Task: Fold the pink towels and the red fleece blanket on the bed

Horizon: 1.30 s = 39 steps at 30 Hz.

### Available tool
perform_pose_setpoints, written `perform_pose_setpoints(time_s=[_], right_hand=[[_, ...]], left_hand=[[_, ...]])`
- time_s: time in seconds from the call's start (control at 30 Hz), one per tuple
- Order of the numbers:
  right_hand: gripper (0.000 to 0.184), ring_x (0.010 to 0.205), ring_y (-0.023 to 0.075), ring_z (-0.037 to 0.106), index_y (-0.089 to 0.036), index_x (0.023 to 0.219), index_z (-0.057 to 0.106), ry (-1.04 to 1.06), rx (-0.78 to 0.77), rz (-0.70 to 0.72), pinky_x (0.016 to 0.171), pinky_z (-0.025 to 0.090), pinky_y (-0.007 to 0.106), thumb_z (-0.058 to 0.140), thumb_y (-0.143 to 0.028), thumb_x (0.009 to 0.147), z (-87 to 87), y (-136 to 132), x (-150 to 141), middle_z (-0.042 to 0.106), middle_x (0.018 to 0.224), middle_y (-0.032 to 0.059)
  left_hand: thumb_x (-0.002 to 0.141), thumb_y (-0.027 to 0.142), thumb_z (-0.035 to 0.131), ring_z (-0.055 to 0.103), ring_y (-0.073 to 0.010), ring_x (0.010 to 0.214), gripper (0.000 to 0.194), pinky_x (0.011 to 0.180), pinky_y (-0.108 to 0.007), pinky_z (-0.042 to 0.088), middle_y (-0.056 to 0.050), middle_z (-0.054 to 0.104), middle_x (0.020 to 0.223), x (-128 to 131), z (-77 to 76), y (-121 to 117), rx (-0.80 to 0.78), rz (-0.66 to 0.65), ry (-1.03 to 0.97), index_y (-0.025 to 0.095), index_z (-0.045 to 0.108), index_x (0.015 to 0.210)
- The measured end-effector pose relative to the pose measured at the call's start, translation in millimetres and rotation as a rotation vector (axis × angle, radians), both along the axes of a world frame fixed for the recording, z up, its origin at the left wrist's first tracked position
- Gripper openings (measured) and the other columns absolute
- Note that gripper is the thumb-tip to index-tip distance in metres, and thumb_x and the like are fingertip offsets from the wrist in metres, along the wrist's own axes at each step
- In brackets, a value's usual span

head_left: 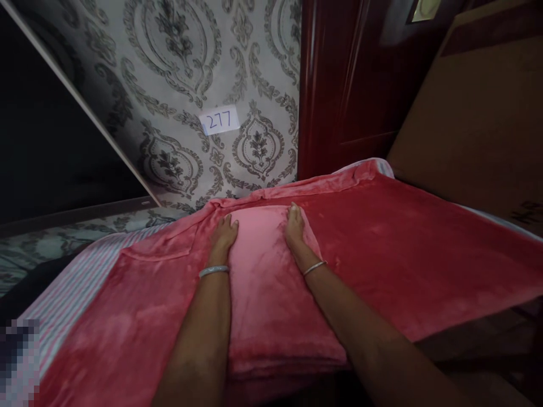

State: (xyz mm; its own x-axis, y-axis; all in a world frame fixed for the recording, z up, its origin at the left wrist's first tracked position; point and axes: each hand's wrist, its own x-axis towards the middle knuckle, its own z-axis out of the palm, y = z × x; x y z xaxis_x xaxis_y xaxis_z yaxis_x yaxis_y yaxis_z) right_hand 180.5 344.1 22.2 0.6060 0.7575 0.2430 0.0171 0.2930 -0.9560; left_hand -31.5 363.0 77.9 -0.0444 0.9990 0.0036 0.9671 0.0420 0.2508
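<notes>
A folded pink-red plush blanket [263, 282] lies lengthwise in front of me, its layers stacked at the near edge. At its far left edge rests my left hand [224, 233], with the thumb apart from the fingers. My right hand [294, 226] lies along the far right edge, thumb pointing away from me. Both hands press on the edges and look open, though some fingers are hidden behind the fabric. Under the folded blanket spreads a larger red plush cloth [394, 243], rumpled along its far edge.
Pink-and-grey striped fabric [85, 277] shows at the left. Behind stand a patterned wall [173, 56] with a paper label [220, 120] reading 277 and a dark red door [339, 85]. A dark screen [55, 130] is at left; a large cardboard box [479, 113] stands at right.
</notes>
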Motion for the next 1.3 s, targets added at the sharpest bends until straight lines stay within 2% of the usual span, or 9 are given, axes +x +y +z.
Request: perform_pose_setpoints(time_s=[0.2, 0.33, 0.43, 0.5, 0.6, 0.73, 1.0, 1.17, 1.3], right_hand=[[0.059, 0.14, 0.023, 0.049, -0.007, 0.147, 0.049, 0.023, -0.132, 0.052, 0.118, 0.039, 0.042, 0.038, -0.033, 0.096, 40.6, -20, 1, 0.053, 0.151, 0.0207], [0.068, 0.141, 0.0253, 0.049, -0.008, 0.153, 0.045, 0.013, -0.145, 0.104, 0.119, 0.038, 0.045, 0.047, -0.03, 0.089, 49.0, -46, 7, 0.05, 0.155, 0.0197], [0.075, 0.148, 0.0259, 0.041, -0.014, 0.154, 0.047, -0.262, -0.072, 0.211, 0.125, 0.029, 0.046, 0.057, -0.028, 0.081, 34.3, -88, 6, 0.047, 0.159, 0.0135], [0.078, 0.154, 0.0263, 0.03, -0.015, 0.156, 0.044, -0.597, -0.029, 0.288, 0.127, 0.022, 0.049, 0.058, -0.028, 0.081, 18.9, -122, 3, 0.038, 0.165, 0.0114], [0.069, 0.156, 0.0269, 0.025, -0.014, 0.157, 0.043, -0.966, -0.127, 0.372, 0.128, 0.016, 0.053, 0.048, -0.024, 0.089, 1.1, -160, 0, 0.034, 0.167, 0.0128], [0.062, 0.155, 0.0262, 0.029, -0.012, 0.156, 0.043, -1.145, -0.236, 0.415, 0.127, 0.014, 0.053, 0.039, -0.023, 0.095, -2.3, -176, 0, 0.037, 0.165, 0.0149], [0.061, 0.155, 0.0269, 0.027, -0.007, 0.156, 0.041, -1.147, -0.267, 0.409, 0.127, 0.014, 0.051, 0.04, -0.023, 0.097, 8.3, -176, -2, 0.033, 0.166, 0.017], [0.061, 0.155, 0.0268, 0.028, -0.01, 0.157, 0.041, -1.118, -0.258, 0.412, 0.127, 0.015, 0.052, 0.042, -0.025, 0.098, 11.7, -178, -3, 0.034, 0.166, 0.0157], [0.061, 0.155, 0.0261, 0.027, -0.008, 0.157, 0.041, -1.097, -0.264, 0.43, 0.127, 0.015, 0.051, 0.041, -0.025, 0.098, 12.3, -179, -2, 0.034, 0.166, 0.0162]], left_hand=[[0.102, 0.048, 0.033, 0.052, -0.0376, 0.14, 0.066, 0.114, -0.055, 0.041, -0.024, 0.051, 0.153, 6, 32.0, -22, -0.055, -0.008, 0.065, 0.012, 0.04, 0.157], [0.104, 0.047, 0.035, 0.041, -0.0298, 0.149, 0.061, 0.122, -0.046, 0.032, -0.016, 0.046, 0.16, 6, 52.5, -63, 0.015, -0.156, 0.09, 0.016, 0.042, 0.156], [0.104, 0.047, 0.036, 0.029, -0.0288, 0.156, 0.062, 0.126, -0.049, 0.023, -0.014, 0.036, 0.166, 16, 45.1, -109, 0.09, -0.382, 0.126, 0.02, 0.037, 0.16], [0.104, 0.049, 0.037, 0.023, -0.0318, 0.157, 0.063, 0.126, -0.057, 0.02, -0.013, 0.031, 0.168, 26, 29.6, -139, 0.094, -0.552, 0.159, 0.022, 0.034, 0.161], [0.106, 0.048, 0.033, 0.018, -0.0333, 0.159, 0.061, 0.126, -0.063, 0.015, -0.011, 0.024, 0.171, 39, 4.1, -170, 0.099, -0.663, 0.19, 0.026, 0.031, 0.162], [0.106, 0.045, 0.031, 0.018, -0.0325, 0.159, 0.058, 0.126, -0.064, 0.013, -0.01, 0.023, 0.171, 43, -10.8, -182, 0.136, -0.642, 0.197, 0.029, 0.031, 0.162], [0.104, 0.046, 0.038, 0.021, -0.0302, 0.158, 0.058, 0.127, -0.06, 0.016, -0.007, 0.027, 0.17, 31, 2.1, -184, 0.111, -0.582, 0.196, 0.029, 0.037, 0.16], [0.1, 0.048, 0.046, 0.021, -0.0299, 0.158, 0.06, 0.127, -0.06, 0.015, -0.006, 0.03, 0.169, -24, -2.2, -192, 0.097, -0.401, 0.138, 0.029, 0.043, 0.157], [0.097, 0.053, 0.042, 0.031, -0.0279, 0.155, 0.066, 0.128, -0.051, 0.024, -0.012, 0.038, 0.165, -76, -28.5, -211, 0.185, -0.272, -0.17, 0.017, 0.049, 0.152]])
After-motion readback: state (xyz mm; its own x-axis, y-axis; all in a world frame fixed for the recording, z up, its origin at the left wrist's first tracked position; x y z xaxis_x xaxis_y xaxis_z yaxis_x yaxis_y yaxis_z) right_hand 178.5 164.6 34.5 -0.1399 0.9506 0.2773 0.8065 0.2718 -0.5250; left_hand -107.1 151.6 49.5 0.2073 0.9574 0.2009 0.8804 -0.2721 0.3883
